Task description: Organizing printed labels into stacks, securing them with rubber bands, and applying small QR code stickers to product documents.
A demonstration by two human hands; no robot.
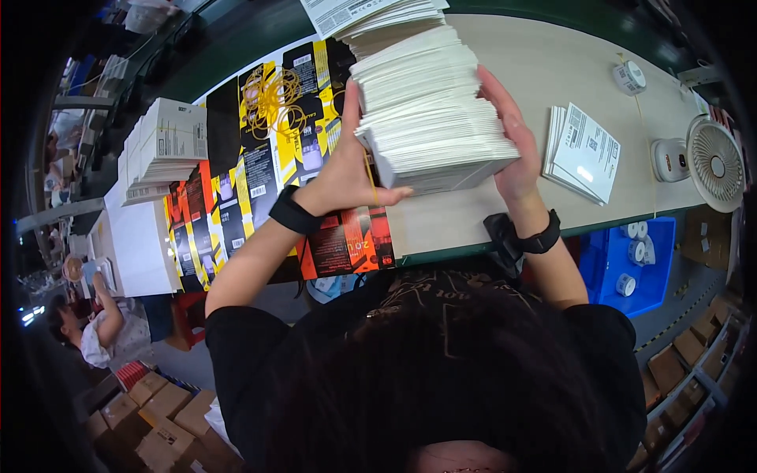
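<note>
A thick stack of flat white printed cartons or booklets (434, 110) stands between my hands; which of the two they are I cannot tell. My left hand (343, 169) presses its left side, thumb stretched along the near lower edge. From the right, my right hand (512, 146) grips the stack with fingers along its side. Close to my left thumb a yellow rubber band (370, 169) shows. Left of the stack, a tangle of rubber bands (272, 98) lies on black, yellow and red printed sheets (307, 158). More of the white pieces (378, 16) extend behind the stack.
Another white stack (169, 142) stands at the left, and a small pile (583, 154) lies at the right. Beyond are a label roll (629, 77) and a small fan (714, 165). A blue bin (631, 264) with rolls sits below the table edge. A person (114, 323) works far left.
</note>
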